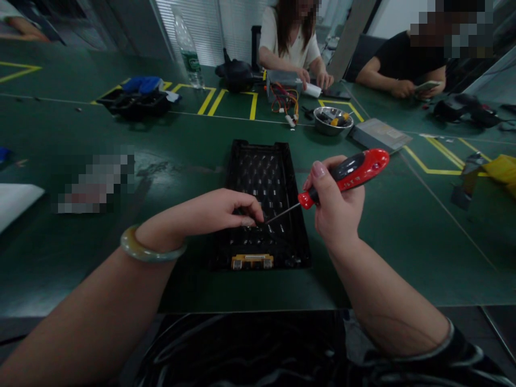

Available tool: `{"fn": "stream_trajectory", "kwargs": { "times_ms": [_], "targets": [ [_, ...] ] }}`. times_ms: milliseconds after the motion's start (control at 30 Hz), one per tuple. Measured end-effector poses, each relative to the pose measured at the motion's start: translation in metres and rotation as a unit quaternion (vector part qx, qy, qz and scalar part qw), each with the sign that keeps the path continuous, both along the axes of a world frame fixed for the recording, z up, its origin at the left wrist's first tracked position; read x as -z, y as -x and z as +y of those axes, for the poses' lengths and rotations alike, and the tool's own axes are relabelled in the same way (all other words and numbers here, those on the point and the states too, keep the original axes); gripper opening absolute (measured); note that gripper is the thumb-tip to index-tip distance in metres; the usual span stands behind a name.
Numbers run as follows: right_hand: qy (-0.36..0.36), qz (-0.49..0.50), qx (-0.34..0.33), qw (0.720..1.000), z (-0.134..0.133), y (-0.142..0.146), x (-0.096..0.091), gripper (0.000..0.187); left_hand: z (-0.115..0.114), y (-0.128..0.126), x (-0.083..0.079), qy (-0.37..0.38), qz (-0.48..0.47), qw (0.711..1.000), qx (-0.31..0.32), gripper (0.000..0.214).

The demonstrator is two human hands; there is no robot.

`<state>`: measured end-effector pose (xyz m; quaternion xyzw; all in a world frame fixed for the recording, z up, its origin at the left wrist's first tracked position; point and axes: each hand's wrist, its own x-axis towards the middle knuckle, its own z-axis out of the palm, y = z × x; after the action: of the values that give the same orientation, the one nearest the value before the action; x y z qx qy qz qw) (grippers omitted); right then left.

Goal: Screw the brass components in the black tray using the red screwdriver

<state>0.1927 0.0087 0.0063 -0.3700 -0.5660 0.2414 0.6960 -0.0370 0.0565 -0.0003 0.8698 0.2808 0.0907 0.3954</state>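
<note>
My right hand (338, 207) is wrapped round the red and black handle of a screwdriver (360, 169). Its thin shaft slants down to the left, over a black rectangular casing (300, 215) on the green table. Thumb and fingers of my left hand (236, 209) are pinched together at the shaft's tip, above the casing; whatever they hold is too small or hidden to make out. Rows of small shiny slots cover the casing's floor. A small orange-yellow board (252, 262) with metal connectors lies along its near end.
A metal bowl of tools (333, 121), a grey metal box (381, 134) and a power supply with coloured wires (284, 88) stand farther back. Black parts with blue on top (139, 97) and a plastic bottle (189, 54) are at back left. Two people sit opposite.
</note>
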Motion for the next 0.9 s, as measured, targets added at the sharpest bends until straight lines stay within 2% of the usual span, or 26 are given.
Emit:
{"fn": "stream_trajectory", "kwargs": {
  "times_ms": [100, 167, 267, 367, 500, 667, 767, 900],
  "targets": [
    [0.003, 0.019, 0.025, 0.999, 0.002, 0.000, 0.001, 0.027, 0.000, 0.000, -0.001, 0.065, -0.031, 0.997, -0.033, 0.022],
    [-0.008, 0.024, 0.049, 0.998, 0.003, 0.000, 0.000, 0.028, 0.000, -0.001, -0.001, 0.136, -0.099, 0.982, -0.091, 0.028],
    [-0.040, 0.033, 0.076, 0.996, 0.003, -0.002, -0.003, 0.026, 0.001, 0.000, -0.003, 0.222, -0.219, 0.926, -0.212, 0.034],
    [-0.074, 0.034, 0.109, 0.991, 0.000, -0.003, -0.007, 0.026, 0.003, 0.001, -0.004, 0.259, -0.277, 0.884, -0.274, 0.034],
    [-0.095, -0.021, 0.158, 0.983, -0.008, 0.000, -0.011, 0.027, 0.003, 0.001, -0.004, 0.309, -0.307, 0.855, -0.280, 0.033],
    [-0.159, -0.027, 0.105, 0.981, -0.012, 0.002, -0.015, 0.030, 0.001, -0.001, -0.002, 0.369, -0.348, 0.818, -0.271, 0.026],
    [-0.188, -0.025, 0.088, 0.978, -0.011, 0.002, -0.015, 0.027, 0.001, -0.002, 0.000, 0.377, -0.358, 0.812, -0.265, 0.024],
    [-0.209, -0.077, 0.093, 0.970, -0.016, -0.001, -0.016, 0.026, 0.000, -0.002, 0.001, 0.359, -0.359, 0.817, -0.272, 0.023]
  ]
}}
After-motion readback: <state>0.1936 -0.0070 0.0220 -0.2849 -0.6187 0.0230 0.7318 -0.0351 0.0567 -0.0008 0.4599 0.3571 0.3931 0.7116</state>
